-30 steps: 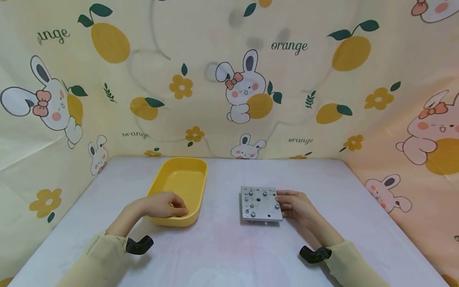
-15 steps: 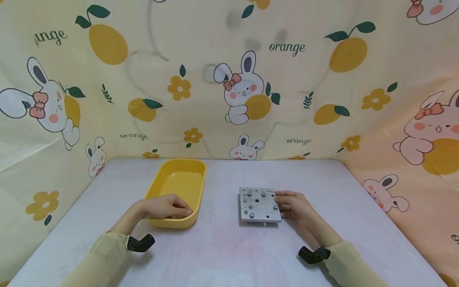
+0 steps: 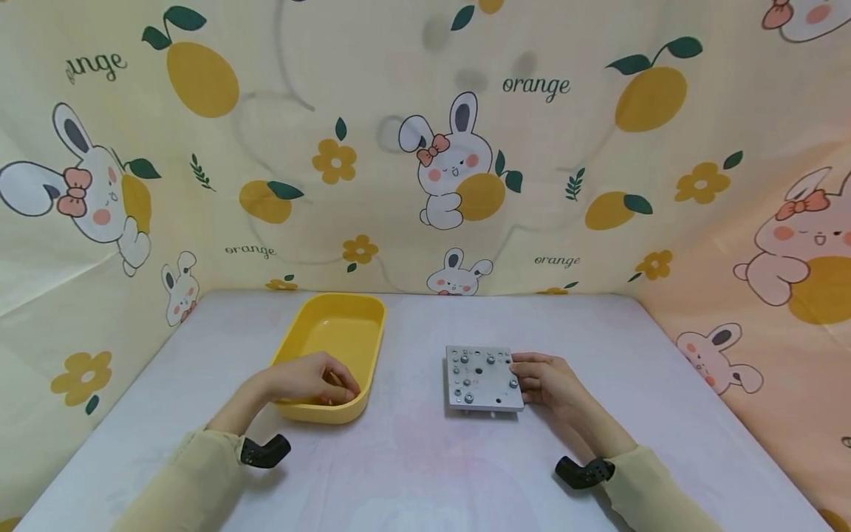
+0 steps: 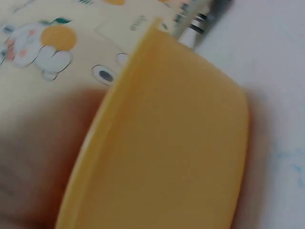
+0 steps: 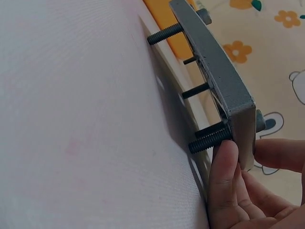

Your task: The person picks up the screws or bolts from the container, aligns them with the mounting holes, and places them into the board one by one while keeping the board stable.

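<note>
My left hand [image 3: 315, 378] reaches over the near edge of a yellow tray [image 3: 342, 329], its fingers bent down inside. The fingertips are hidden, so whether they hold anything cannot be seen. The tray's outer wall [image 4: 181, 129] fills most of the left wrist view. At the centre right, my right hand [image 3: 548, 383] grips the right edge of a square metal plate [image 3: 488, 384] with holes and several bolts. In the right wrist view, threaded bolt shanks [image 5: 209, 139] stick out of the plate's underside [image 5: 217, 62], which is raised off the table, and a fingertip lies beside them.
A white table [image 3: 412, 465] lies under everything. Printed cloth [image 3: 372, 96] with rabbits and oranges hangs behind it and along both sides. Black devices sit on the left wrist [image 3: 266, 451] and right wrist [image 3: 585, 473].
My left hand has shifted slightly to the right within the tray's near end. My right hand and the metal plate stay where they were; the whole view wobbles a little.
</note>
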A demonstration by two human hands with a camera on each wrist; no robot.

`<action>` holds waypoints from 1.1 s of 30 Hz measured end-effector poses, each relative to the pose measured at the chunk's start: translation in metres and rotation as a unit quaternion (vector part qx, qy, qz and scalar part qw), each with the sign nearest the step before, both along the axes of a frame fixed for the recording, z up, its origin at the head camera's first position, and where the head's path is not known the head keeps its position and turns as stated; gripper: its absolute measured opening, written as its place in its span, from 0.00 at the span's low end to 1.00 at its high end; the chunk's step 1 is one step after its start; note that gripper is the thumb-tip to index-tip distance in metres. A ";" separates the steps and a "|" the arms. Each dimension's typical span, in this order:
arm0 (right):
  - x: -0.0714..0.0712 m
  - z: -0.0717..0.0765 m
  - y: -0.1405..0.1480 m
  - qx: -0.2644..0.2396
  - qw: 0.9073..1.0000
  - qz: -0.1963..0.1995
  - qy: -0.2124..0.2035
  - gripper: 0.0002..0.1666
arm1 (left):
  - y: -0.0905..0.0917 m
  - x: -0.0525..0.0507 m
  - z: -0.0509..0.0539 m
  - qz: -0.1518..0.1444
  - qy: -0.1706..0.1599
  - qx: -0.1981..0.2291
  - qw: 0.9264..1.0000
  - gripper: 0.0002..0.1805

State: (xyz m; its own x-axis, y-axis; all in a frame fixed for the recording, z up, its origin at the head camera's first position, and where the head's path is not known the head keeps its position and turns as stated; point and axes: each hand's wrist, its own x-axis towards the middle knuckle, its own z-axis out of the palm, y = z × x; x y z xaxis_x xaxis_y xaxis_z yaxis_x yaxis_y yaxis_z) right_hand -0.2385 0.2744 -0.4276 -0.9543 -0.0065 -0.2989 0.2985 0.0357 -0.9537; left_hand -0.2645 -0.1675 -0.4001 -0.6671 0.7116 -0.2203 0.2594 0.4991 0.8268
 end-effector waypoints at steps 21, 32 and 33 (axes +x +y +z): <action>0.001 0.002 -0.001 0.002 1.000 0.004 -0.003 0.28 | 0.003 -0.002 -0.003 -0.001 0.062 -0.068 0.996 0.11; 0.001 0.003 0.000 0.003 1.000 0.005 0.002 0.28 | -0.005 -0.002 0.002 0.039 0.038 0.018 0.998 0.05; 0.001 0.003 0.000 0.002 1.000 0.005 0.003 0.28 | -0.006 -0.002 0.003 0.050 0.038 0.034 0.997 0.06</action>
